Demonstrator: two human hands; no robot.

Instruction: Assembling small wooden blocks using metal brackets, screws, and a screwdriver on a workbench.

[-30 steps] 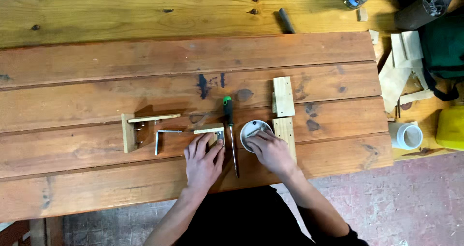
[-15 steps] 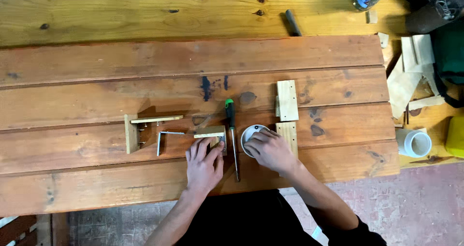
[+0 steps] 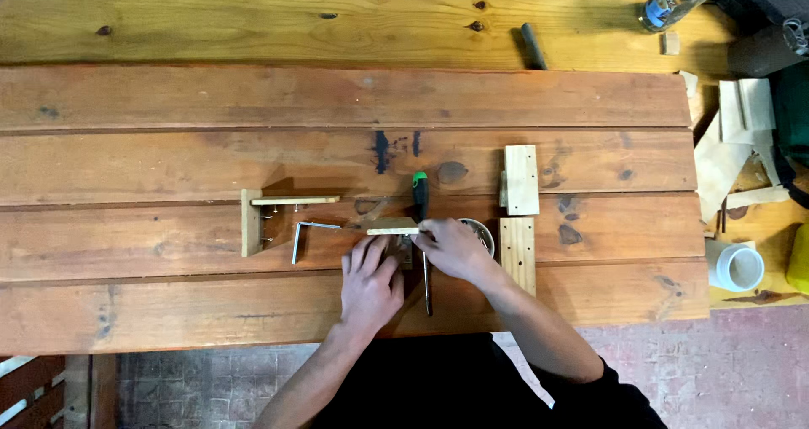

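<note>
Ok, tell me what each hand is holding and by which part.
Both hands meet at the small wooden strip: the left hand presses near its middle, the right hand touches its right end. Whether either truly grips it cannot be told.

Wooden plank table (image 3: 168,100) over perhaps reddish paved floor (image 3: 725,370)
</note>
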